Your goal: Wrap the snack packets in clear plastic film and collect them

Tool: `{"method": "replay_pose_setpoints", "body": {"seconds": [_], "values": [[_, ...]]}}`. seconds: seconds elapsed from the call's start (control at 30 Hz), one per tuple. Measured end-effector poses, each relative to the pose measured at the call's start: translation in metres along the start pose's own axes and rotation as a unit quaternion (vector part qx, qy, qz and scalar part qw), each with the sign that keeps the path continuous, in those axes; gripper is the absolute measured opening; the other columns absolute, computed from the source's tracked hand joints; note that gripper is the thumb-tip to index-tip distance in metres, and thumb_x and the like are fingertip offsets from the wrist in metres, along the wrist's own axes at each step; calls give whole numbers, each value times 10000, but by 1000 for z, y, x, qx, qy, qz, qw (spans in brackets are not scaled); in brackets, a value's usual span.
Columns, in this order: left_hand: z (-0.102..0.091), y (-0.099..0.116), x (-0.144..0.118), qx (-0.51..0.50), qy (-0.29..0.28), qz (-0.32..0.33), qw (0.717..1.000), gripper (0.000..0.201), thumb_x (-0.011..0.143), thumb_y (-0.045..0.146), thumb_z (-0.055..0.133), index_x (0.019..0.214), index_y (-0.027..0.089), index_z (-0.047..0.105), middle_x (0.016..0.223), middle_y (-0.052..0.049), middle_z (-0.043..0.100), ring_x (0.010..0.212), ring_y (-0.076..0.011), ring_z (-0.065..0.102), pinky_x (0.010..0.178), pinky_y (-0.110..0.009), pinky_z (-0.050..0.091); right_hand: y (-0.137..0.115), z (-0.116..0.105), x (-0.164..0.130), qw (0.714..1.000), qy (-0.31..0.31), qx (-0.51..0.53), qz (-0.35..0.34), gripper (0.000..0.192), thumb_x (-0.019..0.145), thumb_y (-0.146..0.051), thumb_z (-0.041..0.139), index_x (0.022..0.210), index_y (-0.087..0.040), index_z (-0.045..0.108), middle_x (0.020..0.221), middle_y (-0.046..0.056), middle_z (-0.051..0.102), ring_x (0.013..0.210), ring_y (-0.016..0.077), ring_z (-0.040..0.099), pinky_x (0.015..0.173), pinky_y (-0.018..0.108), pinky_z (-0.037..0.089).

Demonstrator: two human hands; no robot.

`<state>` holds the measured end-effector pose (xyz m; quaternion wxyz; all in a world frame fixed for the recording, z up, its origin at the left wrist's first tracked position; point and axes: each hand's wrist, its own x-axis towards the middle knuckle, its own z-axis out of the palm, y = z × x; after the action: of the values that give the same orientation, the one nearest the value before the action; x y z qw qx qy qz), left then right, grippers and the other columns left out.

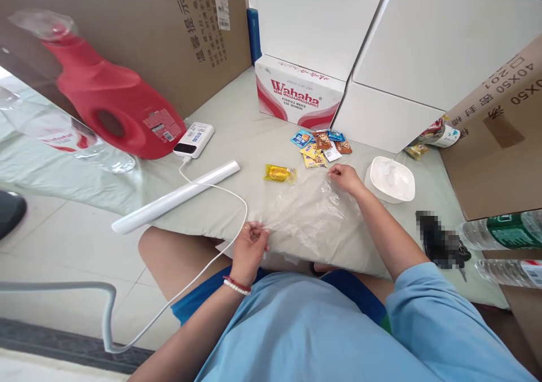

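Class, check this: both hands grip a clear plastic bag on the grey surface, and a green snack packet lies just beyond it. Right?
Not quite. The head view shows the snack packet is yellow, not green. The left hand and right hand do grip the clear plastic bag.

A makeshift packing corner in a home or small storeroom, seen from above by a seated person. The work surface is a low pale green padded mat on a tiled floor, not a proper table. Large brown cardboard cartons printed with Chinese text and plain white boxes stand stacked close around it, beside a red and white Wahaha drinking water carton. Household odds and ends lie about: a big red detergent jug, a white power bank with its cable, water bottles, and a small pile of wrapped snacks.
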<state>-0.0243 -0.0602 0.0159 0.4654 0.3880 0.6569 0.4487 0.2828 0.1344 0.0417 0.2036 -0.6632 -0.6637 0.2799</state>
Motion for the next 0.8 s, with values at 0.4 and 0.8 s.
{"method": "replay_pose_setpoints", "body": {"seconds": [0.4,0.8], "values": [[19,67,60,331,-102,466,814,264,1028,274,473,1094,202,718,1050,-86,758,1041,-239,669,917,-403,550,-44,19,-119,940,46,-77,-328,312,1033,-272,491,1267,-188,679,1252,147,699,1176,265,642,1039,445,532],[60,11,38,511,-128,385,758,550,1069,429,370,1528,152,487,1645,-167,414,1526,-330,389,1224,-628,287,55,-26,-219,955,-103,-110,-257,396,1016,-281,580,1404,-300,650,1542,103,561,1475,302,465,1184,567,441]]}}
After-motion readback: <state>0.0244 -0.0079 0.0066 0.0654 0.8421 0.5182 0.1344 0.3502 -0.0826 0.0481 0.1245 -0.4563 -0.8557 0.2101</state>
